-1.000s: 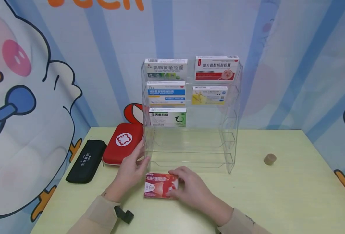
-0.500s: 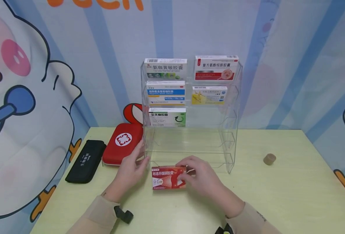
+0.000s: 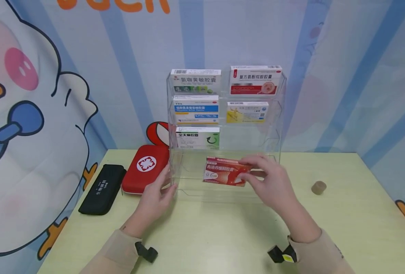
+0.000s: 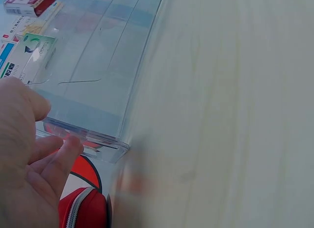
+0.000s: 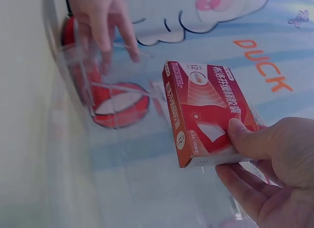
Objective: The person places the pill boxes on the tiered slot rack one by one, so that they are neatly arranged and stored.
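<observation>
In the head view a red medicine box is held up in front of the lower tiers of a clear display rack. My right hand pinches the box by its right end; in the right wrist view the thumb lies on the printed face of the medicine box and fingers are beneath it. My left hand holds the lower left side of the rack, the thumb at the front edge. In the left wrist view the left hand has thumb and fingers either side of that edge.
Several medicine boxes, among them a green-and-white box, stand in the upper three tiers. Left of the rack lie a red first-aid case and a black pouch. A small brown cylinder sits on the table at right.
My right hand has lifted the red medicine box off the table and carried it up and to the right, before the rack's lower tiers. My left hand has stayed at the rack's side.
</observation>
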A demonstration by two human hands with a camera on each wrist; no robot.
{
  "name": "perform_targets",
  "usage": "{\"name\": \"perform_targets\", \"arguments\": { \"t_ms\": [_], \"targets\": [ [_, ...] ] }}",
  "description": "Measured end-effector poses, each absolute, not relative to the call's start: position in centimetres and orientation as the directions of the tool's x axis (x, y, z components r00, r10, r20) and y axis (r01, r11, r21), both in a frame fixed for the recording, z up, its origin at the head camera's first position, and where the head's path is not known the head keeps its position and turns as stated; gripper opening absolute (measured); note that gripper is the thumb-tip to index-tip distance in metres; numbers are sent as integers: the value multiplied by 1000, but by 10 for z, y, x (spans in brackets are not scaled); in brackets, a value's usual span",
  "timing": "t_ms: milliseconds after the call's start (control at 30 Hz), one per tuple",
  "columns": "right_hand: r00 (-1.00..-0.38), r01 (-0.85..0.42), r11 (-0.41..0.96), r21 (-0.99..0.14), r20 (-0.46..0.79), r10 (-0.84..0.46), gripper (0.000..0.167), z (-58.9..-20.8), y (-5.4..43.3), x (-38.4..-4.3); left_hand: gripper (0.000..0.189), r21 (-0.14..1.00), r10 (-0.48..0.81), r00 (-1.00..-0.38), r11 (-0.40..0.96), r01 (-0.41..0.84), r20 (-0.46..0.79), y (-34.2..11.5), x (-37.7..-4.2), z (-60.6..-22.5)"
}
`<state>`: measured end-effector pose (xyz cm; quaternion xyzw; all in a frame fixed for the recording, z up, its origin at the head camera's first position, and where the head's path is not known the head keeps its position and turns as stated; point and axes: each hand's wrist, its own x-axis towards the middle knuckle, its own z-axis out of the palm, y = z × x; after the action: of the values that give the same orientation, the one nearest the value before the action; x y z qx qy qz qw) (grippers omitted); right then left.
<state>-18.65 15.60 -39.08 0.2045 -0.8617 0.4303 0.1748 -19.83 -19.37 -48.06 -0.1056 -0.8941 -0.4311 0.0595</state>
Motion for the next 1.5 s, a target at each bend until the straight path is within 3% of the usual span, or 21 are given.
{"name": "perform_targets", "arguments": {
  "t_ms": [467, 867, 1167, 1500],
  "targets": [
    [-787, -519, 619, -590, 612, -77, 30, -326, 199, -232, 91, 773, 126, -978, 600, 207, 164, -195, -198, -480],
    [-755, -512, 665, -543, 654, -47, 28, -339, 198, -253, 91, 768, 130, -977, 603, 215, 172, -194, -197, -481],
    [-794, -464, 786, -408, 585, -164, 25, -344, 194, -254, 91, 766, 125, -979, 609, 206, 163, -194, -197, -480],
    [-876, -385, 839, -384, 437, -201, 25, -335, 193, -252, 91, 768, 132, -977, 604, 215, 169, -194, -198, -480]
  ]
}}
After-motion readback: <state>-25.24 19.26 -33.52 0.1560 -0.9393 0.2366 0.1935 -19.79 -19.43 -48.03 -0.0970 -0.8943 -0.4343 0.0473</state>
